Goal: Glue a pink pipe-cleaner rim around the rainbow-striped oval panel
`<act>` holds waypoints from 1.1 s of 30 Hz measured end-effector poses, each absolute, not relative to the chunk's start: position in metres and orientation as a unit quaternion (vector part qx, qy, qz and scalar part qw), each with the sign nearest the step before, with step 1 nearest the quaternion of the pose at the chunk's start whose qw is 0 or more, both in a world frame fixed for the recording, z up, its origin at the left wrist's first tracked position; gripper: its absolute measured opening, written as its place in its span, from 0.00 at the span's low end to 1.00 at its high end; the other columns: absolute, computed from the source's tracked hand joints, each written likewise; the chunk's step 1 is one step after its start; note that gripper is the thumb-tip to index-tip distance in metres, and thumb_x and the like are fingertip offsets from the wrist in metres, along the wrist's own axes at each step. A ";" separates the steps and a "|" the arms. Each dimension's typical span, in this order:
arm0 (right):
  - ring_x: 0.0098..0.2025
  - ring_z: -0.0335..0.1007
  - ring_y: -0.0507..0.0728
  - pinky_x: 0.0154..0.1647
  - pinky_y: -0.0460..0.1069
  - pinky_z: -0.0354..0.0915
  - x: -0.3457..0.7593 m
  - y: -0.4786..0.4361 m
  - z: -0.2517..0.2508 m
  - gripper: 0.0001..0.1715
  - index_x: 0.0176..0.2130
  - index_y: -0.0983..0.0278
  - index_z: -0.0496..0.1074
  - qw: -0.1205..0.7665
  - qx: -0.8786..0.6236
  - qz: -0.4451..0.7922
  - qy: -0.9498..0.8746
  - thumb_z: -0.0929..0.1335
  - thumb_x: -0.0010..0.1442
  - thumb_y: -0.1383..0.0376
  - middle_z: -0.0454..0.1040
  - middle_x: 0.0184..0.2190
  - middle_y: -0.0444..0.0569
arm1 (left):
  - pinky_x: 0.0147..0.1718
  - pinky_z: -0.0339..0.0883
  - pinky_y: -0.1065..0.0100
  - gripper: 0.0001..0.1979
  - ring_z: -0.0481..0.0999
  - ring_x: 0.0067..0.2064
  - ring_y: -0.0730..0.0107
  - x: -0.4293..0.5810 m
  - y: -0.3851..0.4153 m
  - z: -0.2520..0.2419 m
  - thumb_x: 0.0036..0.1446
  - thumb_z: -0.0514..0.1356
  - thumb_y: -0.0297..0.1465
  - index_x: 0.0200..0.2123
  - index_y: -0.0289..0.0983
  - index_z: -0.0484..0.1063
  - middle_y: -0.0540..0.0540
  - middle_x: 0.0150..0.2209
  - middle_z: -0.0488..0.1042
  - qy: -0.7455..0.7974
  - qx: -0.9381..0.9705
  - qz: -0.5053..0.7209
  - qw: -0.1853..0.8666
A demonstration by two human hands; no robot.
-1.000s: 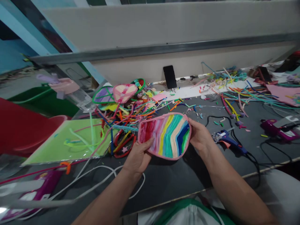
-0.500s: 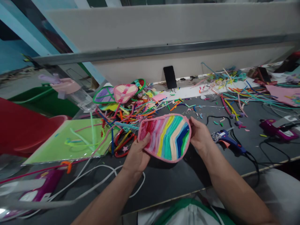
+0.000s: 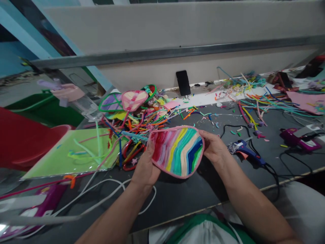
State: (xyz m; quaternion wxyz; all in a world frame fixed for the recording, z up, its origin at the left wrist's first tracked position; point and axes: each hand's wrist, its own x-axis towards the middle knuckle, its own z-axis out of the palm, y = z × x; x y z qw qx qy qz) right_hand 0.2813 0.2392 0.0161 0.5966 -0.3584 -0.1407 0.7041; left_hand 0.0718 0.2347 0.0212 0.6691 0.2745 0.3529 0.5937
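Between my two hands is a rounded panel of striped pipe cleaners, running from red and pink through yellow, teal and cream to blue and green, edged in pink. My left hand grips its left end, thumb along the edge. At the upper right edge, my right hand pinches it, with some fingers hidden behind. The panel is held tilted above the dark tabletop. Just behind it lies a heap of loose coloured pipe cleaners, with a pink heart-shaped piece on top.
A blue glue gun with a black cord lies right of my right hand; a purple hot tool sits farther right. At left are a green sheet, white cables and a bottle. A phone leans at the back.
The panel has shifted slightly left and down with both hands. My left thumb has moved from over the stripes to the panel's left edge. The view has turned a little.
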 end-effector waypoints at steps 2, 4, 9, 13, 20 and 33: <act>0.26 0.74 0.55 0.33 0.50 0.69 0.282 0.240 0.014 0.04 0.30 0.62 0.77 0.596 -0.357 0.705 -0.140 0.72 0.49 0.66 0.80 0.24 0.42 | 0.54 0.70 0.65 0.17 0.72 0.57 0.62 0.072 0.235 0.021 0.54 0.64 0.40 0.46 0.42 0.76 0.48 0.48 0.79 0.362 0.267 0.597 0.664; 0.26 0.74 0.55 0.33 0.50 0.69 0.283 0.241 0.013 0.03 0.28 0.62 0.77 0.601 -0.354 0.704 -0.135 0.72 0.50 0.64 0.80 0.23 0.42 | 0.55 0.70 0.66 0.16 0.73 0.56 0.62 0.071 0.235 0.021 0.54 0.64 0.41 0.45 0.42 0.76 0.48 0.48 0.79 0.364 0.261 0.598 0.665; 0.25 0.74 0.55 0.31 0.49 0.68 0.285 0.242 0.013 0.08 0.25 0.61 0.75 0.611 -0.345 0.700 -0.134 0.71 0.52 0.59 0.79 0.22 0.42 | 0.55 0.69 0.64 0.15 0.74 0.55 0.60 0.071 0.236 0.023 0.55 0.64 0.41 0.44 0.42 0.77 0.48 0.49 0.78 0.360 0.254 0.598 0.670; 0.24 0.73 0.55 0.32 0.50 0.69 0.285 0.242 0.012 0.07 0.25 0.61 0.75 0.606 -0.349 0.700 -0.145 0.72 0.50 0.61 0.79 0.21 0.41 | 0.55 0.70 0.65 0.14 0.74 0.55 0.61 0.072 0.235 0.025 0.56 0.63 0.41 0.44 0.43 0.77 0.48 0.49 0.78 0.360 0.256 0.594 0.673; 0.27 0.75 0.55 0.35 0.50 0.70 0.281 0.241 0.012 0.04 0.28 0.63 0.77 0.585 -0.345 0.720 -0.145 0.71 0.51 0.64 0.80 0.24 0.43 | 0.55 0.69 0.65 0.17 0.75 0.54 0.62 0.071 0.236 0.021 0.55 0.64 0.40 0.46 0.42 0.76 0.48 0.47 0.79 0.358 0.257 0.592 0.675; 0.34 0.78 0.57 0.43 0.51 0.71 0.280 0.236 0.012 0.13 0.37 0.65 0.78 0.566 -0.322 0.720 -0.239 0.75 0.49 0.66 0.82 0.33 0.48 | 0.58 0.66 0.62 0.20 0.70 0.59 0.60 0.072 0.236 0.023 0.60 0.58 0.44 0.50 0.41 0.74 0.46 0.54 0.75 0.304 0.292 0.613 0.668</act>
